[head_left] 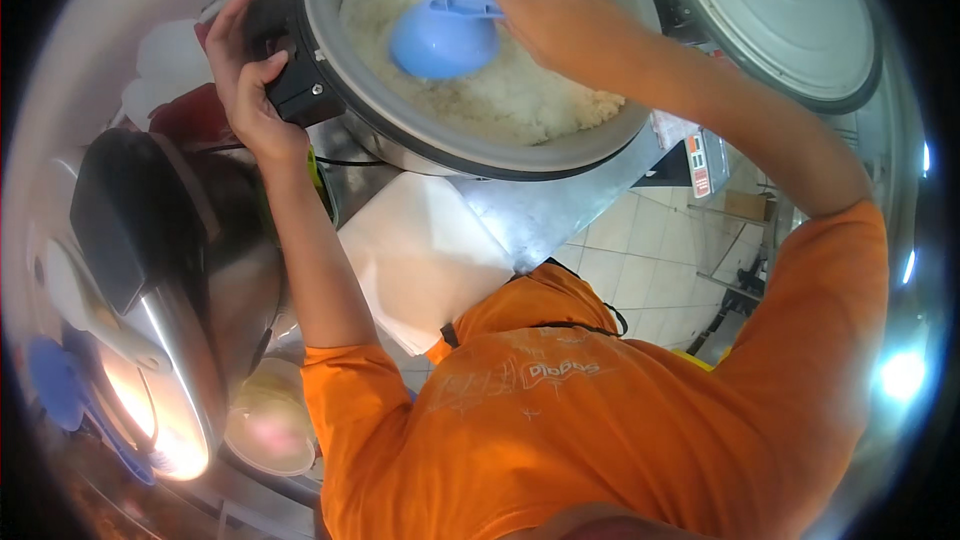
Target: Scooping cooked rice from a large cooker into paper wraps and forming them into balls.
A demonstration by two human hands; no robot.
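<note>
A large rice cooker [480, 165] stands before me, its pot holding white cooked rice [480, 109]. My right hand [551, 19] grips the handle of a blue plastic rice scoop [444, 37], whose rounded back faces up over the rice. At the cooker's left side, my left hand [255, 79] is wrapped around its black handle [289, 52], with the thumb on the near side. Whether the scoop holds any rice is hidden. A stack of white paper sheets [427, 255] lies on the metal table just below the cooker.
The round cooker lid [780, 15] stands raised at upper right. A second, black and steel cooker [142, 217] is at left, near a white paddle [90, 307] and a blue ladle [82, 405]. A clear plastic tub [270, 420] sits below. The metal table's edge [592, 229] borders a tiled floor.
</note>
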